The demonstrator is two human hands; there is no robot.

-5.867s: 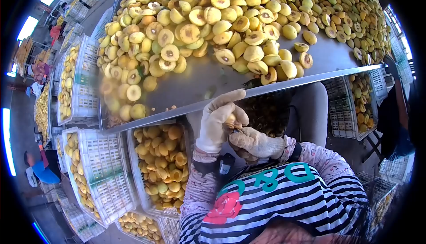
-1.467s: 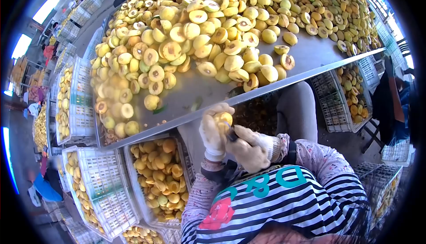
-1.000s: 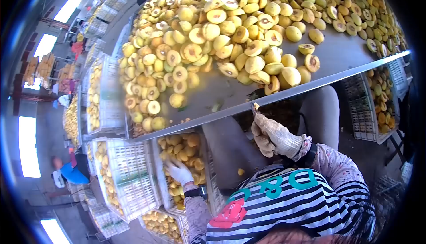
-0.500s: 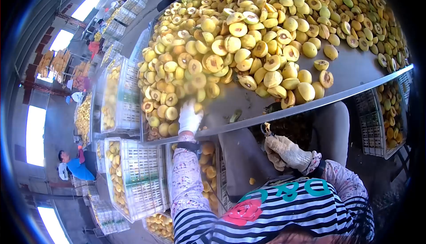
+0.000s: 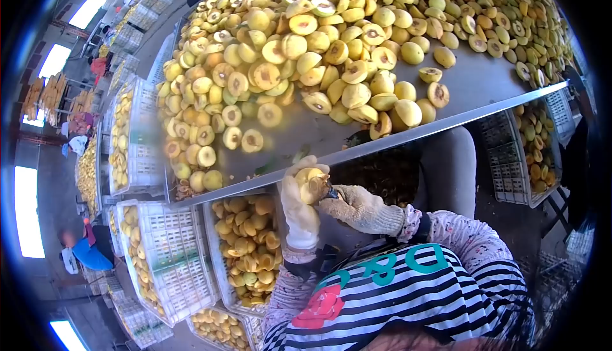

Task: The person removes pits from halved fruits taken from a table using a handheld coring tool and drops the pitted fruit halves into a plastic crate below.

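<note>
My left hand (image 5: 298, 214), in a white glove, is closed around a yellow peach half (image 5: 311, 184) just in front of the table's near edge. My right hand (image 5: 366, 211), in a thicker cream knit glove, grips a small metal pitting tool (image 5: 331, 192). The tool's tip is at the cut side of the peach half; most of its handle is hidden in the glove. Beyond both hands, a large heap of halved peaches (image 5: 306, 51) covers much of the metal table (image 5: 306, 133), many with brown centres facing up.
The table's raised metal rim (image 5: 395, 138) runs just past my hands. Below it on the left stands a crate of pitted halves (image 5: 247, 249), beside a white plastic crate (image 5: 175, 258). Another crate (image 5: 510, 160) stands right. A person in blue (image 5: 94, 254) is far left.
My left hand has come back from the heap with a peach half and met my right hand. The right hand's tool now touches the fruit. The view has shifted slightly.
</note>
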